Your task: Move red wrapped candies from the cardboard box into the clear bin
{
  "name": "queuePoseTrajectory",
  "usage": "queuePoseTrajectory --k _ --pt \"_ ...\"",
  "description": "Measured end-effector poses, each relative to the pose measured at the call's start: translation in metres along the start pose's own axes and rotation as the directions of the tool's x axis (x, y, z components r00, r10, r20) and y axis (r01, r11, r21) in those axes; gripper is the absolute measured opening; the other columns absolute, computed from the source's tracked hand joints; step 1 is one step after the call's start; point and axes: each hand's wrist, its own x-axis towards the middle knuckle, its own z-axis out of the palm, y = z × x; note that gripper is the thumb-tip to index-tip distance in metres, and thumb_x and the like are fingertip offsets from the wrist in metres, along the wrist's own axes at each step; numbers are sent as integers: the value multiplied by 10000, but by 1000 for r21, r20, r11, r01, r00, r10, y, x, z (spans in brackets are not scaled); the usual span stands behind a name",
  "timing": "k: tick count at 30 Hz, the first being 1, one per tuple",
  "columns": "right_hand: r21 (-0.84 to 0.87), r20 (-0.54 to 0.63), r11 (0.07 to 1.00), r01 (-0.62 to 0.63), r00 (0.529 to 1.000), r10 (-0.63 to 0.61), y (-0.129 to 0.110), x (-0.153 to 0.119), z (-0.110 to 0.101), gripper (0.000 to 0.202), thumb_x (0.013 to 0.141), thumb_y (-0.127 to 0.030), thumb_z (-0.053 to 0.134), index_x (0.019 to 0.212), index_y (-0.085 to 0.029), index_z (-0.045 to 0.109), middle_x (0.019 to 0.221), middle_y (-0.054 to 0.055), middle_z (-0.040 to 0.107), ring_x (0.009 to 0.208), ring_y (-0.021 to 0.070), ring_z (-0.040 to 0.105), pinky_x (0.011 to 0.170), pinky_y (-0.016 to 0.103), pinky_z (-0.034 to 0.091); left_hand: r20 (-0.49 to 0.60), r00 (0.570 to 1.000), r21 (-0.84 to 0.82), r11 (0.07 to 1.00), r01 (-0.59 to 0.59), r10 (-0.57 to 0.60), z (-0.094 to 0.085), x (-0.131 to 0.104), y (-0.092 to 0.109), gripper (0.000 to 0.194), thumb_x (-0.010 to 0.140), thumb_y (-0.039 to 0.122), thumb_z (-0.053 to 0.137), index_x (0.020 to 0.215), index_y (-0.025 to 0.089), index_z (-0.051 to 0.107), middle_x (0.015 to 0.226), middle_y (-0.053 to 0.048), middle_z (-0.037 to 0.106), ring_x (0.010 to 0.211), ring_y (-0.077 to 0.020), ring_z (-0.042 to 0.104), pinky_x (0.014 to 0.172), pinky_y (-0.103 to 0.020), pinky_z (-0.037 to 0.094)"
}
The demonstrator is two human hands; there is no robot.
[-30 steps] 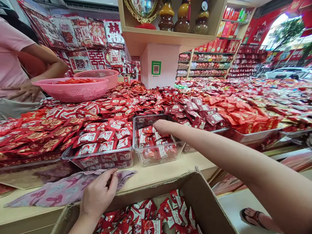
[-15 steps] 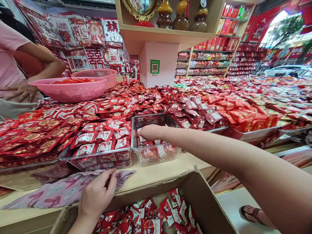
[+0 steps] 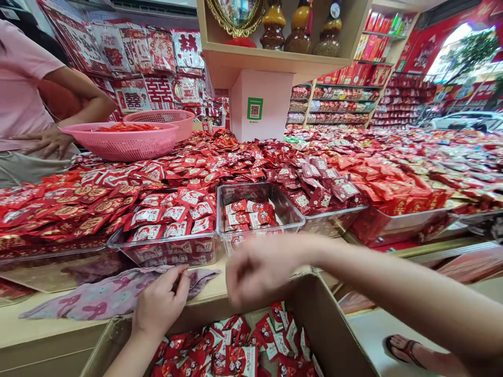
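Note:
My right hand (image 3: 259, 267), blurred by motion, is above the far edge of an open cardboard box (image 3: 326, 319); its fingers are smeared. Small red-and-white packets (image 3: 241, 360) lie loose in that box. Just beyond the hand stands a clear plastic tray (image 3: 288, 207), partly filled with similar packets (image 3: 261, 214) in rows. My left hand (image 3: 159, 301) is by the box's far left corner, against a pink patterned cloth (image 3: 94, 298). Its fingers are curled in, and whatever they hold, if anything, is hidden.
Heaped trays of red packets flank the clear tray, with white-labelled packets (image 3: 176, 213) left and maroon packets (image 3: 322, 180) right. Pink baskets (image 3: 121, 146) stand behind at left, near a person in a pink shirt (image 3: 27, 84). A shelf post (image 3: 257, 123) rises at the back.
My right hand has come out of the clear tray, back toward me and down over the box's edge. The left hand stays at nearly the same place. The view has shifted slightly.

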Motion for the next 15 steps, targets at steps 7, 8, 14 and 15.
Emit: queuePoseTrajectory --k 7,8,14,15 --pt "-398 142 806 -437 839 525 47 26 170 503 457 -293 693 919 -107 621 881 182 629 777 299 599 498 346 477 74 995 -12 998 66 -65 -6 2 7 227 761 282 435 881 203 611 852 -34 684 728 -194 637 618 -253 442" --pt "-413 165 787 -458 812 560 55 30 183 525 457 -296 689 941 -106 613 888 185 626 780 311 598 480 352 478 80 995 -18 998 64 -63 -8 2 9 225 764 284 432 873 202 611 837 -34 685 714 -196 637 605 -254 442" --pt "-367 122 780 -506 805 580 61 26 204 215 514 -260 641 697 -146 647 744 116 643 631 260 614 402 292 444 86 996 -124 991 44 -34 -22 3 18 211 769 301 425 829 206 605 795 -21 683 692 -163 631 620 -230 462" --pt "-375 109 766 -523 795 596 57 22 196 201 516 -232 640 698 -146 646 726 107 640 631 249 612 420 284 444 75 996 -154 987 48 -37 -25 2 21 221 773 310 420 836 200 601 806 -28 681 706 -161 628 638 -232 468"
